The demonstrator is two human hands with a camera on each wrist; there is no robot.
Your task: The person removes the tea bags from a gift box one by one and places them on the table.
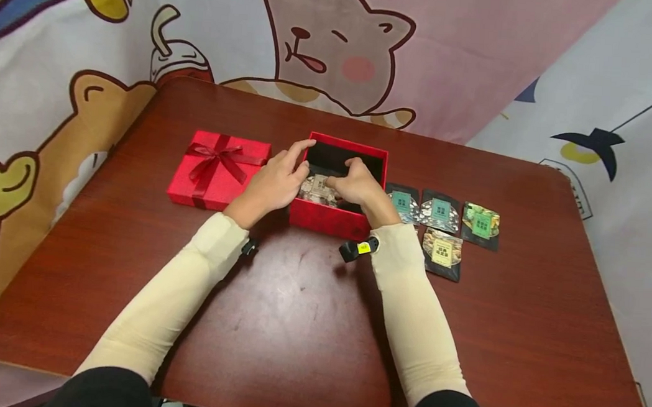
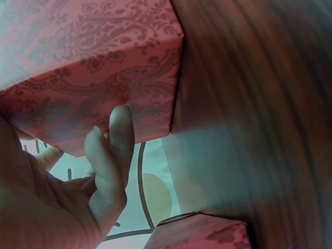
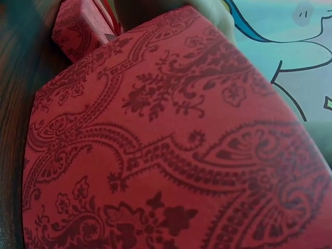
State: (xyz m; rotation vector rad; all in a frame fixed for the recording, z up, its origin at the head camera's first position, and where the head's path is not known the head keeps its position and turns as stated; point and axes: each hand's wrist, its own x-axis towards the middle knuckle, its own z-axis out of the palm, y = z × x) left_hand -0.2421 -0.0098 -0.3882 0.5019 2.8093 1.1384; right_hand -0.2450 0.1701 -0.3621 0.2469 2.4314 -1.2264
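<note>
A red patterned box [image 1: 325, 221] stands without its lid, its dark inside showing. In it, a packet [image 1: 317, 189] with a pale label lies tilted near the front wall. My left hand [image 1: 275, 182] is at the box's left side, its index finger reaching the rim and the thumb near the packet; in the left wrist view its loosely extended fingers [image 2: 122, 127] show beside the box wall. My right hand [image 1: 360, 187] reaches in over the right side, thumb on the packet; its lower fingers are hidden, so I cannot tell whether they grip it.
The red lid [image 1: 216, 170] with a ribbon bow lies left of the box. Several dark packets lie at the right, among them one with a green label [image 1: 481, 225] and one with a cream label [image 1: 442, 254]. A printed cloth [image 1: 336, 36] hangs behind the brown table [image 1: 296, 326].
</note>
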